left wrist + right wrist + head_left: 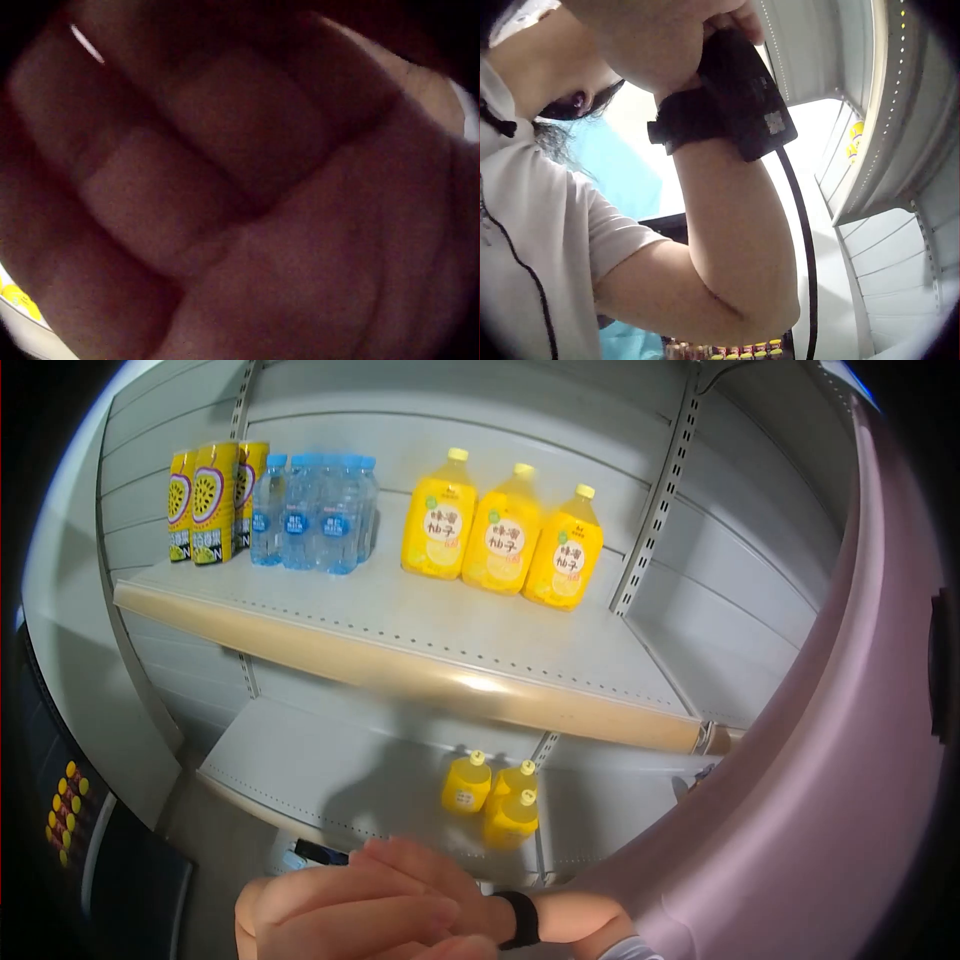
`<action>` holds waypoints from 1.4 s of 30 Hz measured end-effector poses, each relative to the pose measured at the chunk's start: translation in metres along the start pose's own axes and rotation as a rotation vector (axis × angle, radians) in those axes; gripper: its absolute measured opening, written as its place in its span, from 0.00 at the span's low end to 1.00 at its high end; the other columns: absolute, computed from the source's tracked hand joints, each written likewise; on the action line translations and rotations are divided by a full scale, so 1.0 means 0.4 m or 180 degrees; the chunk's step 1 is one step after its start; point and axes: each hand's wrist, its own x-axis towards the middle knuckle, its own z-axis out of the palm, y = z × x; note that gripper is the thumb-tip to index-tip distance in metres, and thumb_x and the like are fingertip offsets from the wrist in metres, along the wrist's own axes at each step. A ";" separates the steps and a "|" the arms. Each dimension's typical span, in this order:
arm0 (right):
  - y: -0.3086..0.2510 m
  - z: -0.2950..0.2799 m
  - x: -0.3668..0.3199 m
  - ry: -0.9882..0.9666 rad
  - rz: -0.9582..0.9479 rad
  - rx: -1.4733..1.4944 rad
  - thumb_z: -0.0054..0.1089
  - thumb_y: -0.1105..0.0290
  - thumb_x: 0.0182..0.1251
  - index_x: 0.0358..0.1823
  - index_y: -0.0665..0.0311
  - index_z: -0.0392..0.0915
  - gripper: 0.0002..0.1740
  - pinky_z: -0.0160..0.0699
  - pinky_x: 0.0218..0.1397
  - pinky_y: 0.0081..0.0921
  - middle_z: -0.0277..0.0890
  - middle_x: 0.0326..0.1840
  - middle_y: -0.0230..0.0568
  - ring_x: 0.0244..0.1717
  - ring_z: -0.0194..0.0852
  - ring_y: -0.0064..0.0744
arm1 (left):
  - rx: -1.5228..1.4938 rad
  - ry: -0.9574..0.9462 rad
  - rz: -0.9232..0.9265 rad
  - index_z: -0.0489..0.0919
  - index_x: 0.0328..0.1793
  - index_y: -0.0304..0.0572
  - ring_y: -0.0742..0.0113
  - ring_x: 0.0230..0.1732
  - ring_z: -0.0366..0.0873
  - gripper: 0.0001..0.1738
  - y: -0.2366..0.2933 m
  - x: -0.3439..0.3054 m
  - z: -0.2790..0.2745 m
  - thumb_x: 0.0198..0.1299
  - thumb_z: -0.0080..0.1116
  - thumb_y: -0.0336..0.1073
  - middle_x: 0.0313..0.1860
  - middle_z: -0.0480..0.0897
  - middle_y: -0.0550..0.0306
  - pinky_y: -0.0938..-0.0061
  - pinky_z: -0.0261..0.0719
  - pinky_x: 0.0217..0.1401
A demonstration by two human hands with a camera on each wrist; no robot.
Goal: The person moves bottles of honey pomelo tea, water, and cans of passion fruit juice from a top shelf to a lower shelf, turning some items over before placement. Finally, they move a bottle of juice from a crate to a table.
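Both hands come together low in the head view, overlapping. My left hand [330, 915] is in front, its fingers reaching right. Behind it, my right hand [430, 870] extends from a wrist with a black band [521, 918]. Their overlap hides most of the fingers, and I cannot tell how these lie round each other. A dark, close palm [315, 255] fills nearly all of the left wrist view. In the right wrist view, a black device [742, 90] is strapped to a bent arm [735, 217], with fingertips [748, 22] beside it.
The upper shelf [400, 615] carries yellow bottles [503, 530], clear water bottles with blue caps [320, 515] and yellow patterned cartons [215, 500]. Three yellow bottles [512, 820] stand on the lower shelf [300, 760]. A pink surface [830, 790] curves along the right side.
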 end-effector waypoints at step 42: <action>0.735 -0.475 0.304 -0.0364 0.4380 -0.0901 0.47 0.63 0.57 0.53 0.71 0.65 0.25 0.75 0.43 0.36 0.67 0.49 0.51 0.48 0.69 0.46 | 0.0897 -0.3151 -0.2697 0.58 0.65 0.35 0.60 0.35 0.78 0.35 -0.784 0.103 0.494 0.53 0.52 0.43 0.50 0.74 0.46 0.72 0.79 0.32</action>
